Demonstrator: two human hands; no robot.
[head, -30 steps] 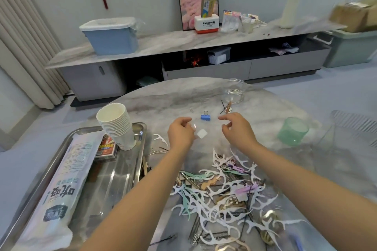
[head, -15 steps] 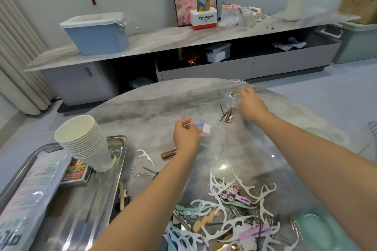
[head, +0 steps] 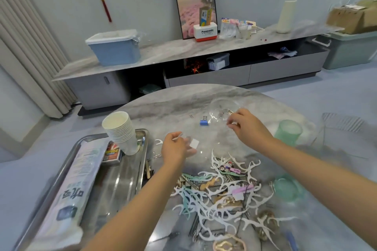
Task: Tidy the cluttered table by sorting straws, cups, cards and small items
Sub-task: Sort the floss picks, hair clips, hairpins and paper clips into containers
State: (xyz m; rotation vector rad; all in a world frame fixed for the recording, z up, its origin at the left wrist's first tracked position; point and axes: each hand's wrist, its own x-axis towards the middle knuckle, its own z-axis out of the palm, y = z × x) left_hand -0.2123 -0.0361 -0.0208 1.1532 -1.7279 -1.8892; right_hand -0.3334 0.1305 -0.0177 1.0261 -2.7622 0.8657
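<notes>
The round marble table (head: 163,106) carries a steel tray (head: 114,185) at its left edge, long axis running away from the viewer, with a long straw packet (head: 69,187) lying the same way and a tilted stack of paper cups (head: 120,130) at its far end. A pile of floss picks and clips (head: 224,191) sprawls near the front edge; bare marble lies beyond. The left hand (head: 175,149) has its grip pinched on a small white pick. The right hand (head: 248,126) has its fingers curled at a clear cup (head: 222,112); its hold is unclear.
</notes>
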